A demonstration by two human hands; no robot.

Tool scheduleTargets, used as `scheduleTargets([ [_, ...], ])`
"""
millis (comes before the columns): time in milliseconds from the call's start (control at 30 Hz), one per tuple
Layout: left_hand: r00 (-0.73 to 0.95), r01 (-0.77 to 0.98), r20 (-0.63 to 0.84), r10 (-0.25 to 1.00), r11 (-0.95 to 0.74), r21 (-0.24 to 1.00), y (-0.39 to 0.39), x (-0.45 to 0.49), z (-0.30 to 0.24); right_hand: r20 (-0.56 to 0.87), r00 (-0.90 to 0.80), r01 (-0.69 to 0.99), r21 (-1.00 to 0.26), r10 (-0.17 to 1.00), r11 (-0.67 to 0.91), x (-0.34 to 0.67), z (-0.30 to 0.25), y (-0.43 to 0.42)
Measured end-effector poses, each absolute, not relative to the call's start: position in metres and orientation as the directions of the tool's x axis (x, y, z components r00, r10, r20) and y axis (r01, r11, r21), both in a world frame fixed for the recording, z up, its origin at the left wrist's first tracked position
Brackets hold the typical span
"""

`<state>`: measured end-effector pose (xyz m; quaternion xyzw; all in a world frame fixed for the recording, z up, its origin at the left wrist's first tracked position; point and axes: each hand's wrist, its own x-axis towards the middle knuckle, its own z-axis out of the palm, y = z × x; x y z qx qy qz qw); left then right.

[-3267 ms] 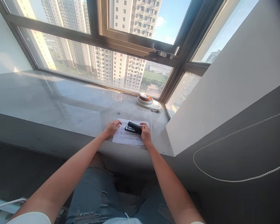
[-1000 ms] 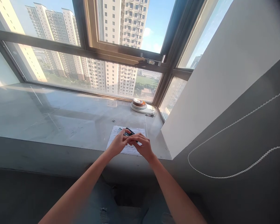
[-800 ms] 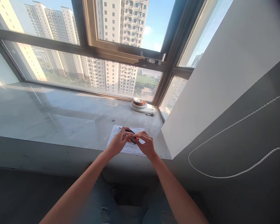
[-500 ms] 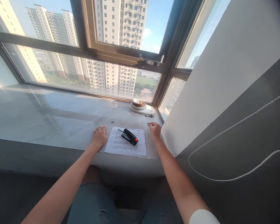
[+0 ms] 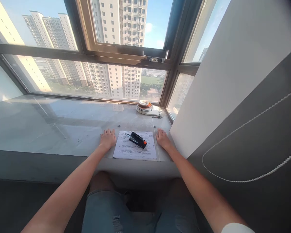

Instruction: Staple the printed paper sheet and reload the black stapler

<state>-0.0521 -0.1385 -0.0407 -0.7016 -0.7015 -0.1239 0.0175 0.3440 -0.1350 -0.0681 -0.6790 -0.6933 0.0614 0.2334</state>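
Observation:
A black stapler (image 5: 138, 140) with an orange-red end lies on printed sheets of paper (image 5: 123, 152), a metal piece sticking out at its far left end. My left hand (image 5: 108, 138) rests flat on the sill just left of the paper, fingers spread, holding nothing. To the right of the paper, my right hand (image 5: 163, 138) lies on the sill with its fingers loosely extended and nothing in it. Just beyond its fingertips is a small dark piece (image 5: 155, 127), perhaps a strip of staples. A similar small piece (image 5: 119, 126) lies beyond the paper's far left corner.
Stacked round dishes or lids (image 5: 145, 108) stand in the far right corner by the window. A small dark chain-like item (image 5: 157, 117) lies in front of them. A white wall (image 5: 208, 81) bounds the right side, where a beaded blind cord (image 5: 223, 178) hangs.
My right hand has let go of the small piece it pinched, which now lies on the sill. Its fingers have drawn back and loosened. The whole view has shifted slightly.

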Motion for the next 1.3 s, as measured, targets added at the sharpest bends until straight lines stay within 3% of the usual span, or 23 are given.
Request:
scheduleTargets([
  [300,0.168,0.921,0.267,0.949,-0.247,0.301,-0.077,-0.040,-0.050,0.203,-0.022,0.956,-0.283,0.979,0.080,0.337,-0.065,-0.162],
  [567,0.075,0.883,0.426,0.901,-0.259,0.392,-0.105,-0.048,-0.054,0.252,-0.022,0.943,-0.315,0.967,0.104,0.338,-0.069,-0.160],
  [700,-0.027,0.812,0.557,0.830,-0.307,0.497,-0.138,-0.048,-0.051,0.313,-0.012,0.908,-0.394,0.950,0.141,0.337,-0.062,-0.165],
  [800,-0.025,0.745,0.594,0.804,-0.380,0.547,-0.161,-0.044,-0.048,0.426,-0.041,0.780,-0.552,0.904,0.296,0.322,-0.049,-0.177],
  [900,0.049,0.694,0.636,0.770,-0.484,0.533,-0.173,-0.039,-0.045,0.496,-0.066,0.578,-0.688,0.866,0.438,0.290,-0.035,-0.192],
  [967,0.104,0.668,0.662,0.743,-0.545,0.507,-0.175,-0.036,-0.046,0.473,-0.152,0.533,-0.700,0.868,0.475,0.267,-0.032,-0.200],
  [1200,0.273,0.719,0.634,0.723,-0.591,0.365,-0.176,-0.028,-0.055,0.408,-0.277,0.644,-0.593,0.870,0.483,0.239,-0.045,-0.203],
  [1300,0.307,0.696,0.607,0.733,-0.608,0.383,-0.177,-0.024,-0.053,0.397,-0.276,0.654,-0.590,0.875,0.474,0.243,-0.046,-0.202],
])
